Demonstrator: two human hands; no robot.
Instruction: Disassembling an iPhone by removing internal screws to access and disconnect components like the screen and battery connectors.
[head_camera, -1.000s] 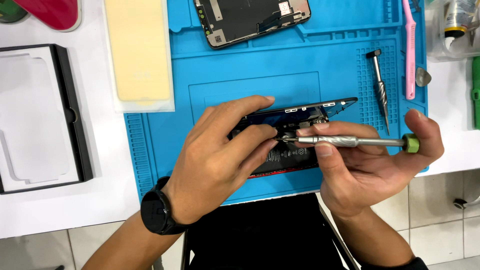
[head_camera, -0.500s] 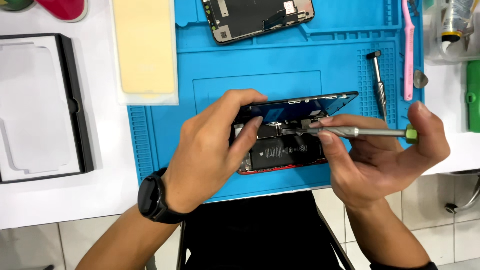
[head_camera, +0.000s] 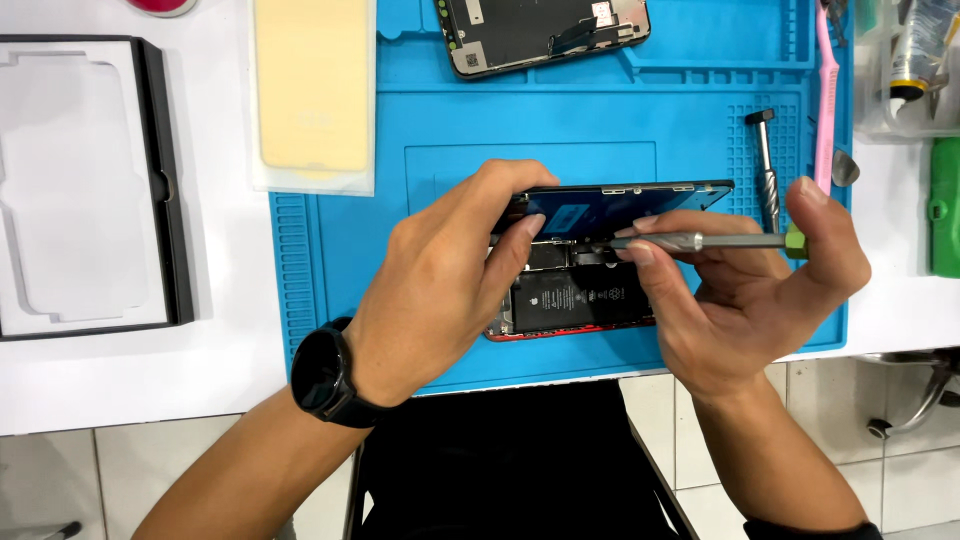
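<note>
A red-framed phone (head_camera: 575, 300) lies opened on the blue work mat (head_camera: 330, 260), its black battery and inner boards showing. Its screen panel (head_camera: 620, 205) is tilted up along the far edge. My left hand (head_camera: 440, 280), with a black watch at the wrist, grips the phone and the raised screen from the left. My right hand (head_camera: 740, 290) holds a thin metal screwdriver (head_camera: 700, 241) with a green cap, lying level, its tip at the phone's upper boards.
A second opened phone (head_camera: 540, 30) lies at the mat's far edge. Another screwdriver (head_camera: 765, 165) and a pink tool (head_camera: 826, 100) lie at the right. A yellow-backed sheet (head_camera: 312, 90) and an open black box (head_camera: 90, 180) sit left. A green object (head_camera: 943, 205) is far right.
The view has shifted slightly; both hands sit a little higher on the mat. The screwdriver tip has stayed at the phone's upper boards and the left hand keeps its grip.
</note>
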